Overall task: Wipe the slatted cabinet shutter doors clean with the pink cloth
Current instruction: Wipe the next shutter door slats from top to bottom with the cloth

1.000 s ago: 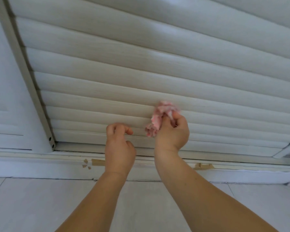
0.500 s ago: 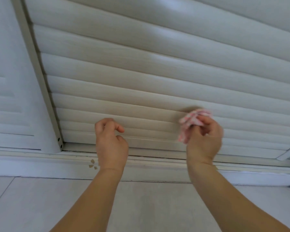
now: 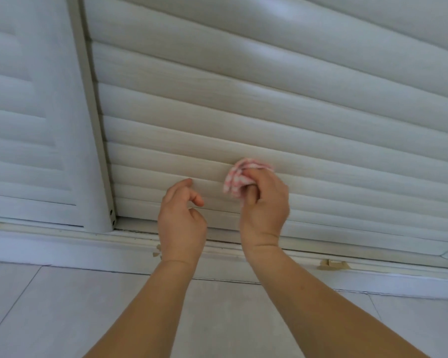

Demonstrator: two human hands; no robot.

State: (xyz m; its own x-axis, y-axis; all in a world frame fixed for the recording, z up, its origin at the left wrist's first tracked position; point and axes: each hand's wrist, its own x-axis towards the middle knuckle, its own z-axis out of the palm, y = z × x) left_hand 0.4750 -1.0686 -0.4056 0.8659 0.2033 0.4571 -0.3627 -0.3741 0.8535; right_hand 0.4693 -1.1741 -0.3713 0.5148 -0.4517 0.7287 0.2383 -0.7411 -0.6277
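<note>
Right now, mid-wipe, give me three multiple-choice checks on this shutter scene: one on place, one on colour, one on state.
1. Where is the cloth?
A. on the floor
B. pressed to a lower slat
C. draped over the frame

2. What colour is it?
A. blue
B. green
C. pink and white

3. What is the left hand holding?
A. nothing
B. a spray bottle
C. a second cloth

Answers: 1 B, the right hand bunches it against the shutter door low down; 2 C, its checks show; 3 A, its fingers curl loosely, empty.
</note>
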